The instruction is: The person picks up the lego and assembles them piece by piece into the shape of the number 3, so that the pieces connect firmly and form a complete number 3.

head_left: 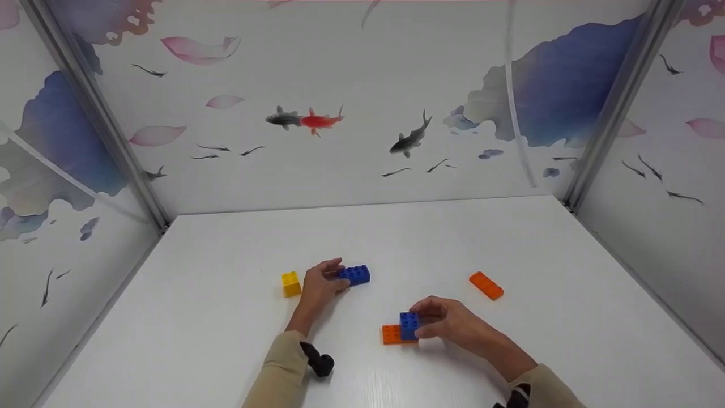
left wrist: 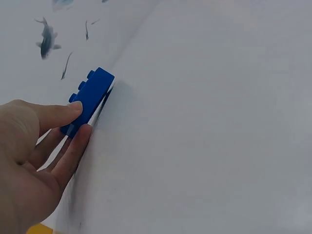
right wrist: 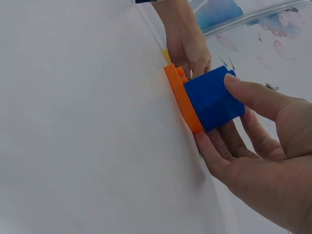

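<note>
The long blue brick [head_left: 354, 275] lies on the desk [head_left: 510, 243], its length running away from your left grip [head_left: 318, 286] pinching its near end, while your right grip [head_left: 447, 323] pinches the small blue block [head_left: 409, 325] on the orange brick [head_left: 391, 334].

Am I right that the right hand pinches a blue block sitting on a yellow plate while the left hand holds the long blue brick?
Not quite: the plate under the blue block is orange, not yellow, as the right wrist view shows. The rest holds: the right hand pinches that block, and the left hand holds the long blue brick.
</note>
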Action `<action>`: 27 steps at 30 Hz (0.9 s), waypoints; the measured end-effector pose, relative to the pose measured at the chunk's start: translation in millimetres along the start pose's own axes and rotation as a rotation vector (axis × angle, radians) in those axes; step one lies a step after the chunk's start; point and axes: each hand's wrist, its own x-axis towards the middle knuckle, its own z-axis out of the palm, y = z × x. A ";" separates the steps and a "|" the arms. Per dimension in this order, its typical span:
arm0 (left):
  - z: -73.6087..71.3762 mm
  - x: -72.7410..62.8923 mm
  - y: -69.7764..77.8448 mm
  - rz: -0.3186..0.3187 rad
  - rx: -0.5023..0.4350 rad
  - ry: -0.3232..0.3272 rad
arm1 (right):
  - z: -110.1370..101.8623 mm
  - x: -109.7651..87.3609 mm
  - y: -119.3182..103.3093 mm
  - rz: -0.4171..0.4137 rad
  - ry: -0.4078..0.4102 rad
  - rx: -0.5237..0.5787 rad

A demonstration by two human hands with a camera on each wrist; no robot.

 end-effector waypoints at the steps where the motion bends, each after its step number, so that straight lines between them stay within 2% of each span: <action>1: -0.2 -1.2 0.4 0.013 -0.012 -0.009 | -0.3 0.1 0.3 -0.002 -0.001 -0.001; 5: -0.6 -6.4 2.4 0.066 -0.044 -0.049 | -1.2 0.5 1.5 -0.001 0.004 -0.009; 12: -0.1 -16.6 8.3 0.098 -0.047 -0.083 | 0.7 -0.5 0.4 0.028 0.032 -0.024; 21: -4.6 -34.1 18.9 0.178 -0.079 -0.182 | 3.7 0.1 -3.7 0.057 0.054 -0.027; 27: -0.6 -46.2 24.4 0.208 -0.086 -0.214 | 5.2 1.1 -5.3 0.073 0.061 -0.019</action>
